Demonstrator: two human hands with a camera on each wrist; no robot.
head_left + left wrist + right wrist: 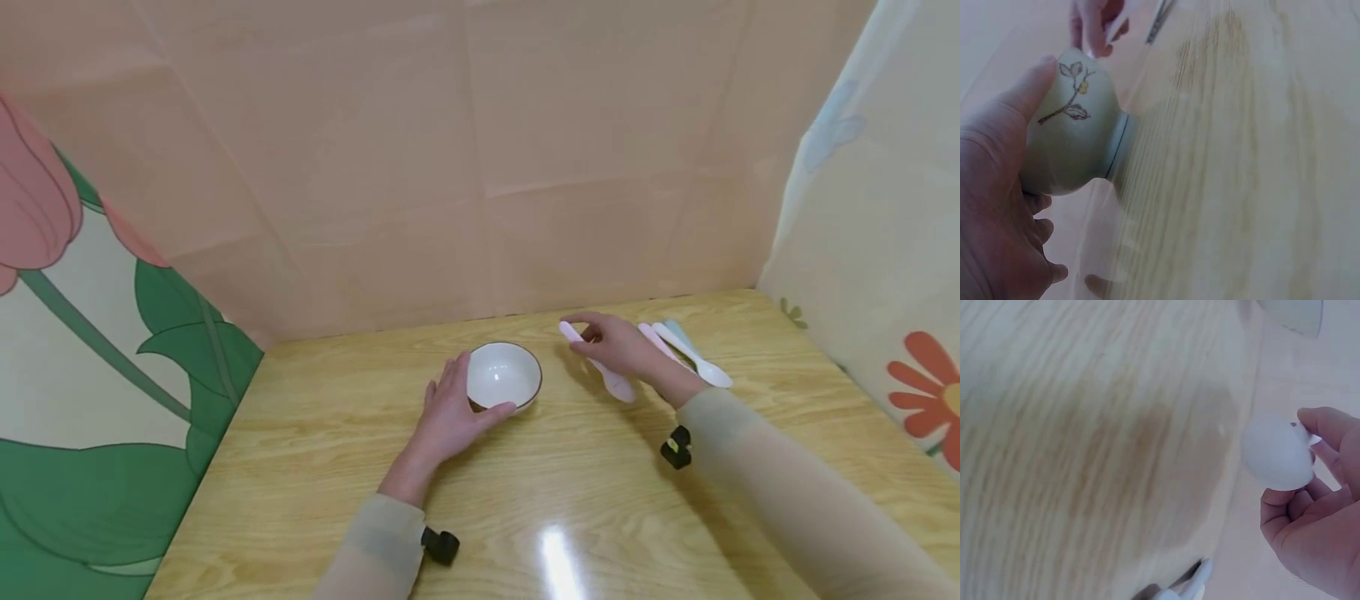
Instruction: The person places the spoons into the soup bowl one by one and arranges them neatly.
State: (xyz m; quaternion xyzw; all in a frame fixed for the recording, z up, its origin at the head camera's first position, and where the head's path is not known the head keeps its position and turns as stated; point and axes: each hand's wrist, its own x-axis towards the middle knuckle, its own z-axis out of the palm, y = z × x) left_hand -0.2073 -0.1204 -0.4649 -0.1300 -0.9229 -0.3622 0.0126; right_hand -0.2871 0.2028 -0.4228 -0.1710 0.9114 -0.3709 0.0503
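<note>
A white bowl (504, 375) with a brown rim stands upright on the wooden table. My left hand (450, 417) grips it from the left, thumb at the near rim and fingers round the far left side. A branch-and-leaf print shows on the bowl's outer wall (1075, 134) in the left wrist view. To the right of the bowl, my right hand (618, 343) pinches a pale pink spoon (618, 387) above the table. Its rounded bowl end (1275, 453) faces the camera in the right wrist view, with the fingers behind it.
Right of my right hand lie more spoons: a white spoon (711, 372), a pink spoon (657, 338) and a pale blue-green one (679, 335), close together. A pinkish cloth backdrop (390, 183) rises at the table's (315, 450) back edge. Printed flower panels flank both sides.
</note>
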